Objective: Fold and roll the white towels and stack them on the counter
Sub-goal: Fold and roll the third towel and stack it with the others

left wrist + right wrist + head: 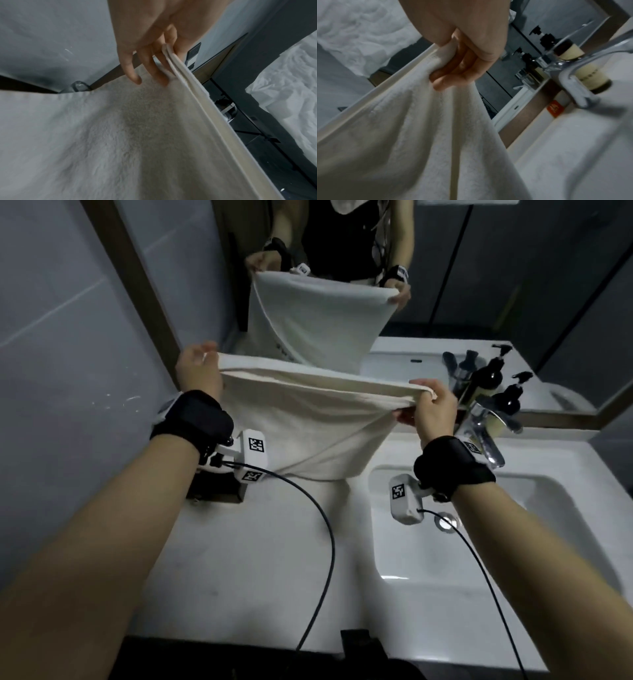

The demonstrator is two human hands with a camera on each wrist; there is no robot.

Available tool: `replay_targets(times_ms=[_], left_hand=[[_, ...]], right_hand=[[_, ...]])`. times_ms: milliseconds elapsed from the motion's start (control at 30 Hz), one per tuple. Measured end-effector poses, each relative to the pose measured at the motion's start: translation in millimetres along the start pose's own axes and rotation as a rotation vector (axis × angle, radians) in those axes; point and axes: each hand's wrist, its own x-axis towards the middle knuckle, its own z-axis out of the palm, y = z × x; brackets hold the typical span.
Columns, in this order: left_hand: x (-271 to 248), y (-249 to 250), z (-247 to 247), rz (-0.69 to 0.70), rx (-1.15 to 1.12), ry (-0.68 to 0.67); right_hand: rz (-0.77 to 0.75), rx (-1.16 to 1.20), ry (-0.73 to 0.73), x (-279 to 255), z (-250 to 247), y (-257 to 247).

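Above the counter: white towel, soft, limp, doubled; left hand and right hand each pinch a top hem corner, likely the best hold.

In front of you a white basin is sunk into the right half of the surface, its metal drain near the back wall of the bowl. A chrome faucet rises behind it — beside it stand dark pump bottles with cream labels. A wood-framed mirror covers the wall beyond. A small dark block sits at the back left, and a red tag marks the ledge below the mirror. Grey tiles line your left.
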Motion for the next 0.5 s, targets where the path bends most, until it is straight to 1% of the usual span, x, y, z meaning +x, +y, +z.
replay_targets(times_ms=[100, 200, 367, 433, 500], left_hand=[[12.2, 10.5, 6.4, 0.036, -0.059, 0.032], [20.8, 25.1, 14.8, 0.054, -0.123, 0.043], [25.9, 46.1, 23.2, 0.138, -0.158, 0.101], [20.8, 43.4, 21.2, 0.14, -0.193, 0.1], [11.2, 29.4, 15.6, 0.108, -0.199, 0.076]], right_hand=[[-0.084, 0.05, 0.017, 18.5, 7.8, -20.8], [-0.115, 0.143, -0.002, 30.6, 17.5, -39.8], [-0.326, 0.117, 0.024, 34.6, 19.3, -55.5], [-0.331, 0.138, 0.02, 31.8, 15.7, -53.2], [-0.25, 0.167, -0.027, 25.3, 9.1, -44.5]])
